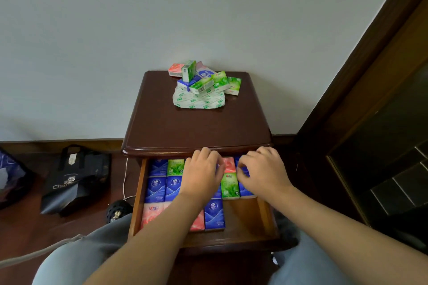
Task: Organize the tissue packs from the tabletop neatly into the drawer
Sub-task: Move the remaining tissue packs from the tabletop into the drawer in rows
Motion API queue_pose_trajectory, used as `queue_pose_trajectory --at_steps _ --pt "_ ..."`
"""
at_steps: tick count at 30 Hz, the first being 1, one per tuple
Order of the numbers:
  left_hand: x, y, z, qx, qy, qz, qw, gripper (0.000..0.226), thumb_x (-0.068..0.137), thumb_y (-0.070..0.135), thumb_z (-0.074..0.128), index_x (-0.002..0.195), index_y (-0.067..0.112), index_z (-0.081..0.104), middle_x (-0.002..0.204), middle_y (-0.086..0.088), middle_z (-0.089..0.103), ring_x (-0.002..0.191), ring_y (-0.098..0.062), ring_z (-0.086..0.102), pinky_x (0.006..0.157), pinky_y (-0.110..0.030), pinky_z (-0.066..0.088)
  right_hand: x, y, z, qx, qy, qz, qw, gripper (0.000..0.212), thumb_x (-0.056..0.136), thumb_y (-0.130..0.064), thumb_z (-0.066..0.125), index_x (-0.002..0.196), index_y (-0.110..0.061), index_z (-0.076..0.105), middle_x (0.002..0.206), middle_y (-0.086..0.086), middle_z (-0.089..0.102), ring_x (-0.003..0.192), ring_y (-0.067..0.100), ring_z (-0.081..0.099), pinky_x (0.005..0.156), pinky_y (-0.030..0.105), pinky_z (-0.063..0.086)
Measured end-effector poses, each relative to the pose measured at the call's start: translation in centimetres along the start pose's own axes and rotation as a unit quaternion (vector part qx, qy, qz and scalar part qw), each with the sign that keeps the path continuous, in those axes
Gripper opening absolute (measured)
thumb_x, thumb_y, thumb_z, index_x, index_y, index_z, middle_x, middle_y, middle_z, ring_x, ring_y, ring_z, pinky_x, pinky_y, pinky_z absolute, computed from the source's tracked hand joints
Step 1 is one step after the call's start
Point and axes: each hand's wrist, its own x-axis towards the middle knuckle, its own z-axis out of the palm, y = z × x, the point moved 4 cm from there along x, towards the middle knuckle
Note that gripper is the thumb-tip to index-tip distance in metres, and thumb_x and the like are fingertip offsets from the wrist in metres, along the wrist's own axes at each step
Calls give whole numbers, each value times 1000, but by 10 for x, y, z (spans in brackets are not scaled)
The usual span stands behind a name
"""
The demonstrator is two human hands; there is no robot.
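The open wooden drawer (137,194) under the nightstand top holds rows of small tissue packs: blue ones (155,188), a green one (229,186), pink ones (150,215). My left hand (202,172) lies palm down over packs in the back and middle rows, fingers reaching under the tabletop edge. My right hand (261,171) has curled fingers pinching a blue pack (245,171) at the drawer's back right corner. A loose pile of green, blue and pink tissue packs (203,81) sits at the back of the nightstand top (196,127) on crumpled wrappers.
A black paper bag (76,180) stands on the wooden floor to the left, with a small dark round object (118,211) and a white cable (125,178) beside the nightstand. A dark wooden door frame (361,81) rises on the right. My knees flank the drawer front.
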Motion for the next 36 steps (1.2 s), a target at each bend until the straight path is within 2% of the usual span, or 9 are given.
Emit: queue_pose_trajectory --at_steps 3,9,11,16,20,25,28,32,36 --pt "22 -21 -25 6 79 -21 997 13 101 36 58 101 24 62 100 2 57 94 -22 54 77 -39 46 27 -7 -22 83 56 26 995 17 97 -45 55 101 -34 67 96 -14 67 92 11 62 86 35 49" --pt "55 -82 -23 66 75 -121 988 26 101 46 53 117 26 58 118 -2 54 107 -26 51 89 -40 43 90 -14 -21 289 82 146 942 23 96 -34 64 118 -29 60 114 -6 59 101 17 62 86 39 54" --pt "59 -91 -19 61 93 -122 986 27 99 48 58 114 25 60 116 -2 55 105 -27 53 87 -41 42 118 -16 -20 281 84 157 943 30 95 -33 65 123 -27 59 121 -1 57 109 22 60 90 39 52" --pt "70 -96 -15 103 129 -48 985 21 97 44 60 103 24 61 103 -1 57 87 -24 52 71 -36 38 193 -21 -17 165 75 162 970 54 91 -33 68 140 -22 49 142 8 46 125 34 47 101 43 45" --pt "83 -94 -11 110 133 -36 984 20 99 42 50 103 24 59 102 1 54 86 -22 49 73 -35 37 239 -11 -11 100 97 242 960 66 87 -39 72 141 -14 44 141 14 45 127 36 44 101 44 46" --pt "89 -94 -7 101 144 -9 984 18 96 39 43 98 24 54 97 2 49 82 -19 42 70 -35 34 264 5 9 85 111 272 952 72 83 -49 75 139 -15 44 136 12 53 124 34 48 100 44 45" --pt "90 -94 -6 91 150 -10 984 16 95 38 44 98 24 53 97 2 49 82 -19 42 70 -35 36 267 10 14 87 134 271 949 59 88 -44 70 134 -15 49 131 11 59 122 35 50 97 44 43" --pt "89 -94 -7 96 147 -12 984 17 95 38 44 98 24 53 98 2 49 83 -20 43 71 -36 37 250 21 4 111 201 238 944 51 96 -30 57 143 -12 48 135 12 56 123 33 50 102 39 36" --pt "88 -93 -9 103 140 -12 985 19 96 39 43 101 25 55 99 3 49 84 -19 44 72 -35 39 201 31 0 309 281 146 897 40 96 -11 62 135 -11 58 128 14 45 105 32 60 100 44 51"
